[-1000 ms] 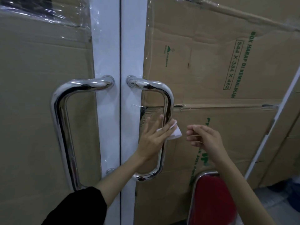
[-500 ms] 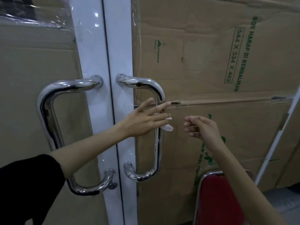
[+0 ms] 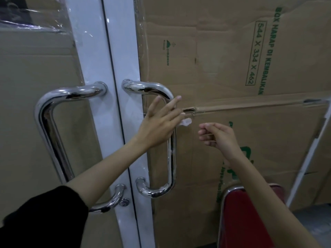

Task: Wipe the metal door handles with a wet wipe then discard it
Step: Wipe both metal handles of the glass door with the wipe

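Observation:
Two shiny chrome D-shaped handles hang on a white double door: the left handle (image 3: 46, 133) and the right handle (image 3: 171, 158). My left hand (image 3: 159, 124) lies across the upper part of the right handle's upright bar, pressing a small white wet wipe (image 3: 186, 121) against it; only a crumpled corner of the wipe shows past my fingers. My right hand (image 3: 217, 136) hovers to the right of that handle, fingers loosely curled, holding nothing that I can see.
The white door frame (image 3: 118, 104) runs down the middle. Flattened cardboard (image 3: 223, 68) with green print covers both door panes. A red chair back with a chrome rim (image 3: 238, 212) stands at lower right, close under my right forearm. A keyhole (image 3: 124, 202) sits near the left handle's foot.
My left hand has slid the wipe up the right handle's bar, from its middle toward the upper bend. My right hand has stayed beside it.

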